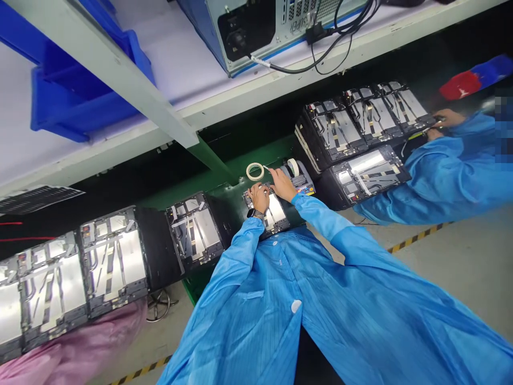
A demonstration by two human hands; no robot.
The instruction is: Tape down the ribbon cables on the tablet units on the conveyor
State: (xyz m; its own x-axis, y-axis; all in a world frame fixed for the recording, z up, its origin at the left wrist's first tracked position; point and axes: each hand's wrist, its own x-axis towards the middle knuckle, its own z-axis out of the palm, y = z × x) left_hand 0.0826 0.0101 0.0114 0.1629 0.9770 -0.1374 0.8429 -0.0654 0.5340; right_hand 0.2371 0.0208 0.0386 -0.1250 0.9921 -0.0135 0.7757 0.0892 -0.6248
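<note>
An opened tablet-like device [276, 209] with a silvery panel and dark strips lies on the bench close to my body. My left hand [259, 198], with a watch at its wrist, rests on the upper part of that device, its fingers spread and bent. My right hand [282, 185] is closed just right of it, over the device's upper right edge. A slim pale object [266, 168] sticks out from its fingers; its kind is too small to tell. Beyond the hands lies a cream tape roll [249, 172]. A grey tape dispenser [306, 179] stands beside my right hand.
Stacks of similar devices stand left [204, 230] and right [339, 136]. At the right a co-worker's blue sleeves [433, 166] reach over one stack. A pink sleeve [92, 342] shows lower left. Overhead, a shelf [276, 85] holds a computer case [208, 32] and blue bins [60, 101].
</note>
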